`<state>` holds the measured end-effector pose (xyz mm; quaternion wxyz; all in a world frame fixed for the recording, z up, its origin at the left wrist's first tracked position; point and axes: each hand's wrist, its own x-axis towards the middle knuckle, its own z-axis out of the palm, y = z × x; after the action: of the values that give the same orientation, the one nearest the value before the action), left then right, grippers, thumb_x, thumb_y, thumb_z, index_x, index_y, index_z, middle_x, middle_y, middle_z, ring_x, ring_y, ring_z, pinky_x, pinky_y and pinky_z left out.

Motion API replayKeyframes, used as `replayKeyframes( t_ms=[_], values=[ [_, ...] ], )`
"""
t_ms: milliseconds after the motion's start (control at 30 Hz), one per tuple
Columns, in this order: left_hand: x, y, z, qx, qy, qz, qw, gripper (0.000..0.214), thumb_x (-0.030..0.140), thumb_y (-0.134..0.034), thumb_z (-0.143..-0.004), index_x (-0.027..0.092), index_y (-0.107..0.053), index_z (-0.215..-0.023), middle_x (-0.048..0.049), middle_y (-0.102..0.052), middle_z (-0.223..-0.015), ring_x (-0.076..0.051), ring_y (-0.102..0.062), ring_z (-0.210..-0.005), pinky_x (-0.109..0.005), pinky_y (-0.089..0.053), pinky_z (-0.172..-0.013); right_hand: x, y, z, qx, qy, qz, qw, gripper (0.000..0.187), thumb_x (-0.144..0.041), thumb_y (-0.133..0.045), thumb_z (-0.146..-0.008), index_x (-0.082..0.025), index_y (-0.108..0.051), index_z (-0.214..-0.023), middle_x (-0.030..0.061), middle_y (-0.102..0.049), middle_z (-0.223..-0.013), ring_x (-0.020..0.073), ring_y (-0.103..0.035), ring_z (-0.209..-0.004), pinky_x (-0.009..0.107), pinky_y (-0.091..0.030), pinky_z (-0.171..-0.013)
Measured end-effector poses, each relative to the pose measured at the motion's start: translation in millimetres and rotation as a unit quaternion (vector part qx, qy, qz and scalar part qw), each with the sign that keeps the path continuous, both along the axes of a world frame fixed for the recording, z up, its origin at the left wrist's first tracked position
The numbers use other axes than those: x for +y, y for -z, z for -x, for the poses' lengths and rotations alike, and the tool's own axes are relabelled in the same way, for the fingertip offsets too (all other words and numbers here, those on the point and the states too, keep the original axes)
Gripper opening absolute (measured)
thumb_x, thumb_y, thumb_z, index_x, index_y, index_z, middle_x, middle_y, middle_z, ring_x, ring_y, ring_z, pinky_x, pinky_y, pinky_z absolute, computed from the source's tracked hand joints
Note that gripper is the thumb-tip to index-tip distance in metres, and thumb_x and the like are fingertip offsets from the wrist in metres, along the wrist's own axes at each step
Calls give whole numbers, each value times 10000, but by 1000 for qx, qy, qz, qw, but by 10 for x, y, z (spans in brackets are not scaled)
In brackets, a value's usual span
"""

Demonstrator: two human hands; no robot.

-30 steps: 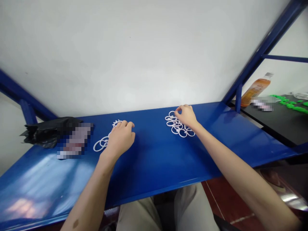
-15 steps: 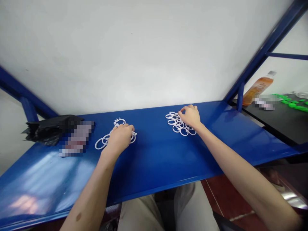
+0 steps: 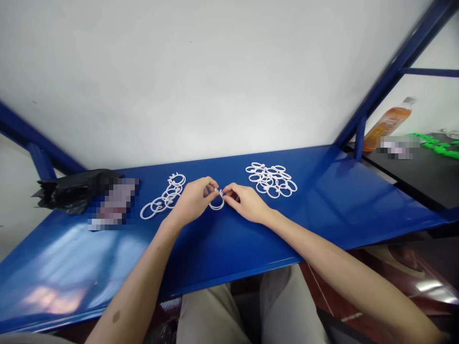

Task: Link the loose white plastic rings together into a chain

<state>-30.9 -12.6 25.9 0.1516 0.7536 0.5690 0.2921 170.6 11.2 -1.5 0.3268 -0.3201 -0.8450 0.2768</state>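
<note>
left hand (image 3: pixel 195 197): fingertips pinch white ring (image 3: pixel 217 209)
right hand (image 3: pixel 247 203): fingertips pinch it too
ring: probably light, springy; best held near top

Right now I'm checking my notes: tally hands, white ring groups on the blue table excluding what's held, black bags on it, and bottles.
Hands: 2 (left hand, right hand)
Ring groups: 2 (left group, right group)
Black bag: 1
Bottle: 1
Total: 6
</note>
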Motion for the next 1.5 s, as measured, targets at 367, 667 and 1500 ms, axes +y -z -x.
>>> replayKeyframes(
  t_ms=[367,667,1500],
  values=[
    [-15,47,-150,-129,-8,40,991,210,381,-670,-830,209,-653,-950,-10,-725,-787,-157,-649,-710,-276,-487,-687,14,17,-73,70,29,12,997,53,-241,-585,-936,-204,-598,-973,4,-696,-826,137,-652,-709,263,-505,-685],
    [-37,162,-360,-360,-64,74,928,376,506,-773,-704,163,-728,-853,-56,-750,-831,-140,-617,-656,-257,-478,-608,2,-13,-89,108,49,-70,990,121,-276,-591,-957,-219,-658,-875,24,-706,-860,168,-662,-786,301,-518,-758],
    [-79,101,-311,-259,13,66,964,349,491,-641,-834,203,-650,-1031,-57,-745,-967,-196,-697,-848,-307,-536,-754,-59,-9,-84,43,21,-83,995,144,-256,-513,-999,-263,-574,-1129,46,-707,-1102,176,-680,-993,302,-519,-875]
  ],
)
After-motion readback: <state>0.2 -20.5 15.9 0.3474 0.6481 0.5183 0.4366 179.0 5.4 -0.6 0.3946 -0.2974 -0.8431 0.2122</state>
